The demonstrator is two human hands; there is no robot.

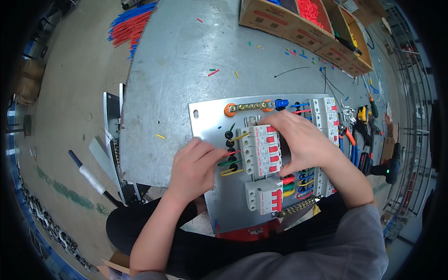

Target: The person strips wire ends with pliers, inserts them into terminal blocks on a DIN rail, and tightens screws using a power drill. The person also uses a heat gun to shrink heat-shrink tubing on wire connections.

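A grey metal mounting plate (210, 114) lies in front of me, with a row of white circuit breakers (261, 151) with red levers at its middle. My left hand (193, 165) pinches a short red wire (232, 153) that runs to the left side of this row. Yellow and green wires (228, 163) come up beside it through black grommets (229, 135). My right hand (303, 142) wraps around the row from the right, fingers at its far end and thumb at its near end. A wider breaker with a red lever (266, 196) sits nearer to me on the plate.
Brass terminal bars (254, 107) (298, 206) and a second breaker column (324, 119) are on the plate. Cardboard bins (289, 25) of coloured sleeves stand at the far right. Pliers (350, 135), a screwdriver (373, 107) and a power drill (394, 163) lie right. Wire offcuts (213, 73) dot the table.
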